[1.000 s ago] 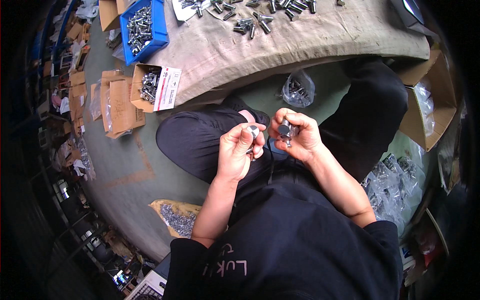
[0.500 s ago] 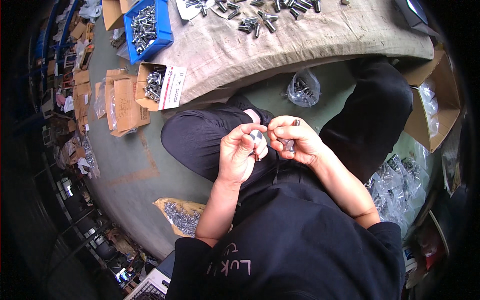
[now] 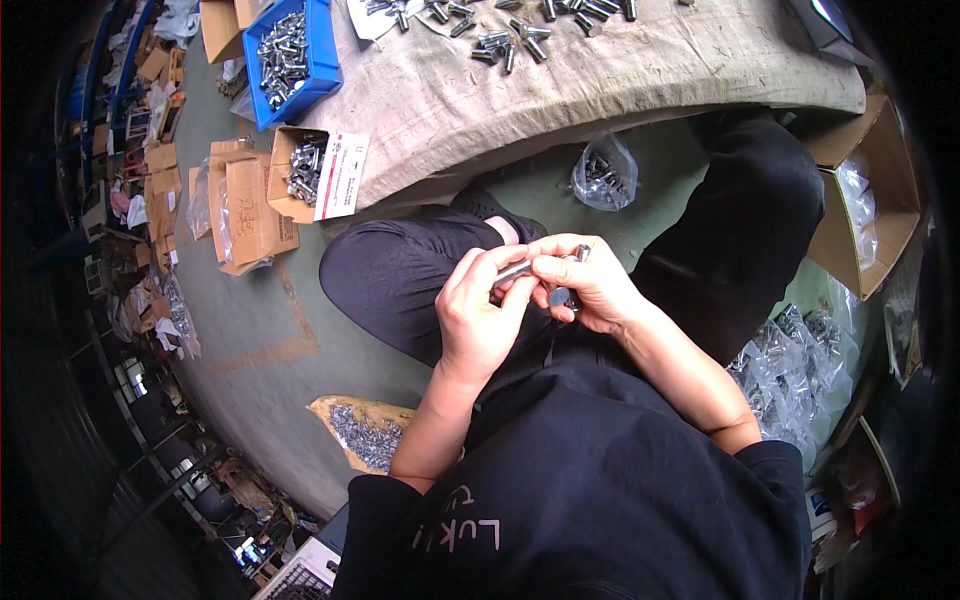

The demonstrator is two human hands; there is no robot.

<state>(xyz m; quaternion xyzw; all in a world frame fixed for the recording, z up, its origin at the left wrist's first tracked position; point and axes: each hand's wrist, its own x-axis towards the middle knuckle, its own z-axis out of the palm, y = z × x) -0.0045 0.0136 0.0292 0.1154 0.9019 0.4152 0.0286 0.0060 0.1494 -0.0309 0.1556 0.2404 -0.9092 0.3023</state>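
The head view shows both hands meeting above the person's lap, at the middle of the scene. The left hand (image 3: 472, 318) pinches a silver bolt (image 3: 514, 271) between thumb and fingers; the bolt slants up to the right, its far end at the right thumb. The right hand (image 3: 603, 292) has its fingers curled around more metal, with a round bolt head (image 3: 560, 297) showing below the thumb; how many pieces it grips cannot be told. Beyond the knees, loose bolts (image 3: 528, 38) lie scattered on a cloth-covered counter (image 3: 450, 115). At its left stand a blue bin (image 3: 326, 78) and a cardboard box (image 3: 291, 209), both holding bolts. A clear bag (image 3: 597, 196) of bolts sits on the floor (image 3: 350, 375) near the counter's front edge, and bulging plastic bags (image 3: 785, 375) lie at the right.
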